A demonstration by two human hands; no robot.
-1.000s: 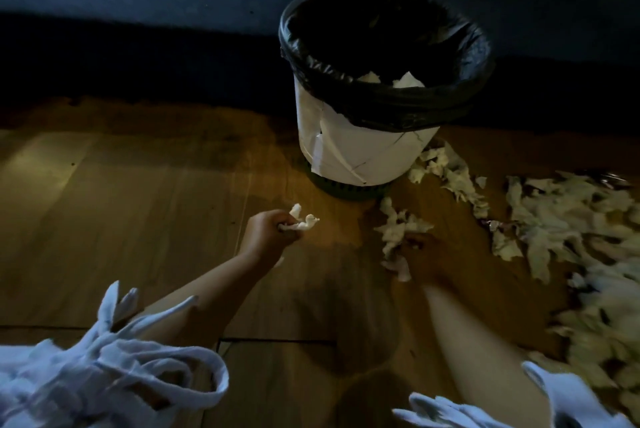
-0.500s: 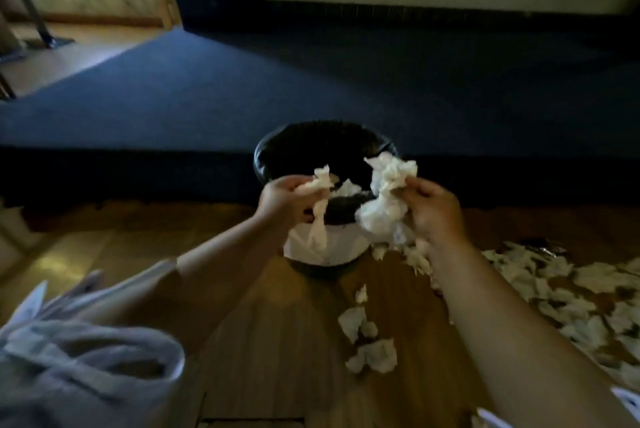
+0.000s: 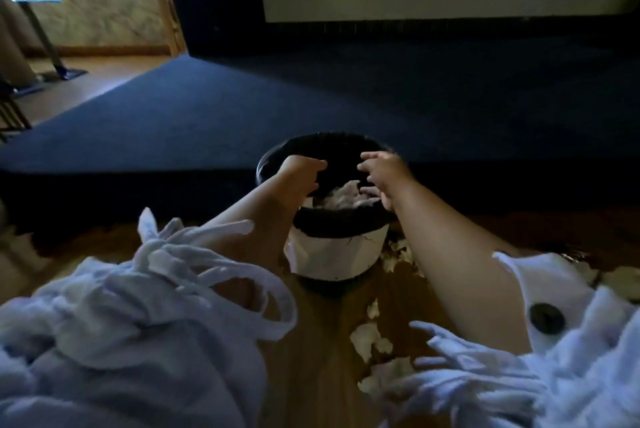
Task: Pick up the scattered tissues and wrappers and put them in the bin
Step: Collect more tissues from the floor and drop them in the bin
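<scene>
Both hands over the bin [image 3: 339, 258], frame centre. Left hand [image 3: 301, 171]: grip released, fingers loosely curled, holding nothing. Right hand [image 3: 384, 175]: grip released, fingers spread downward. Crumpled tissues [image 3: 341, 197] lie inside the bin. Loose scraps [image 3: 369, 341] on the wooden floor [image 3: 311, 358], lower centre.

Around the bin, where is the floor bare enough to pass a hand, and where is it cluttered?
Bare: the wood strip between the left sleeve and the tissues in front of the bin; also the carpet behind the bin. Crowded: the floor right of the bin, strewn with more tissues.
</scene>
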